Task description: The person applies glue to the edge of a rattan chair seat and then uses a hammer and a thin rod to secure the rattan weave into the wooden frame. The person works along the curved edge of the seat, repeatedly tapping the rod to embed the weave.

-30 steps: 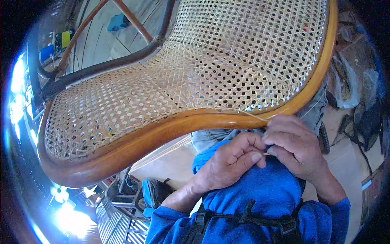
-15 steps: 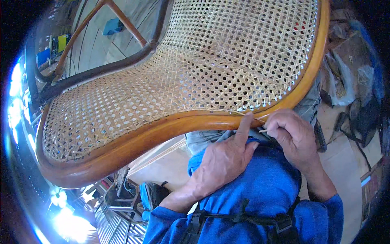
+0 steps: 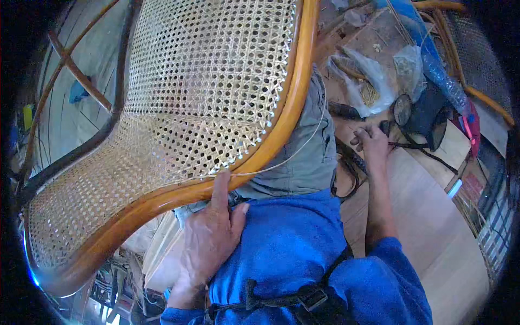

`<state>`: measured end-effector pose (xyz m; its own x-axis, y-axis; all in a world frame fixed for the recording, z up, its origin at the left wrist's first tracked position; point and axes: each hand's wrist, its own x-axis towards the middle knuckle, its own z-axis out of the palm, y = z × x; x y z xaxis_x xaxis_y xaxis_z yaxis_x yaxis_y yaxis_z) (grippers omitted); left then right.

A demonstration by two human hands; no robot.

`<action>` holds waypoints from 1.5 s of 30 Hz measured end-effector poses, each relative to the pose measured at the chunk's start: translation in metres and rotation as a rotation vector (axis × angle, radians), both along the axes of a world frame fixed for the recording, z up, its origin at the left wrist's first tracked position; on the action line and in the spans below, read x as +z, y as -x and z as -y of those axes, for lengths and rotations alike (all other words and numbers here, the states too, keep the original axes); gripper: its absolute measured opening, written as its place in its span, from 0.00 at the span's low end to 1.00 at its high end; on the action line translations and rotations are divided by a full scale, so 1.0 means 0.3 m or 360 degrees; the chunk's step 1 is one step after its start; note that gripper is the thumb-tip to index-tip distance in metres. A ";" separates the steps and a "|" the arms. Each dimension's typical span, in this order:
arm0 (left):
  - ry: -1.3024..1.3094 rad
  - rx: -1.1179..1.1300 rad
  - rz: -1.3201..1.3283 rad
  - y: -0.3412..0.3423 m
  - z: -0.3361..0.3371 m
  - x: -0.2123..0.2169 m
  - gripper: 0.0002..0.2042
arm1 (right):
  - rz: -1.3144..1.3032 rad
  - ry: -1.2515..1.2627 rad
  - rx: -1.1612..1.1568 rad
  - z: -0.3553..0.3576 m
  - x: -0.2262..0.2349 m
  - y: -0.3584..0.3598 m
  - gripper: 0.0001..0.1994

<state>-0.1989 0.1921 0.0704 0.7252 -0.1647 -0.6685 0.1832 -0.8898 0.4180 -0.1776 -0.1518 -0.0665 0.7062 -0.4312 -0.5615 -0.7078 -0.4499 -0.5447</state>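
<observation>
At the far left, crossed wooden rods (image 3: pixel 64 54) stand beyond the cane panel (image 3: pixel 200 81), whose open weave fills the curved wooden frame (image 3: pixel 187 194) down to its lower edge. There the left hand (image 3: pixel 210 234) reaches up with its index finger extended onto the frame's inner edge, the thumb apart and nothing clasped between them. A loose cane strand (image 3: pixel 276 166) lies just beside that fingertip; its long axis follows the lower edge rightward, then leaves the frame and bows upward across the trouser leg (image 3: pixel 295 176). The left hand is clearly nearer the strand; the right hand (image 3: pixel 371 140) is well apart, out to the right and low over the floor. Its fingers are curled, and I cannot tell whether they hold anything. Just beside it lies a dark cord (image 3: pixel 410 145), with a clear plastic bag (image 3: pixel 386 101) above.
</observation>
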 end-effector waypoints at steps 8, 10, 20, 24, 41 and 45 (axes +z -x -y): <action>0.0451 0.0282 0.0313 -0.013 0.025 0.025 0.20 | 0.0026 -0.0825 -0.0130 -0.290 0.354 -0.033 0.04; 0.0715 0.0147 0.0557 -0.033 0.057 0.020 0.17 | -0.0130 -0.0949 0.0048 -0.360 0.407 0.000 0.04; 0.0859 0.0086 0.0029 0.001 0.072 -0.006 0.10 | -0.0090 -0.1044 0.0080 -0.414 0.384 0.074 0.07; 0.1297 0.0464 -0.0128 -0.050 -0.051 0.013 0.07 | 0.0151 0.0084 0.0313 -0.092 0.052 0.116 0.11; 0.0153 -0.0849 -0.0074 -0.418 0.009 -0.080 0.10 | -0.0001 0.0203 0.0597 0.152 0.015 0.328 0.12; -0.0027 -0.1100 -0.0340 -0.474 0.062 -0.135 0.12 | 0.0004 -0.0042 0.0981 0.010 0.210 0.246 0.14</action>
<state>-0.0568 0.1735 0.0299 0.3122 -0.5267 -0.7906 -0.3476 -0.8379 0.4209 -0.2512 -0.1547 -0.0034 0.8225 0.0708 -0.5643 -0.3206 -0.7619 -0.5628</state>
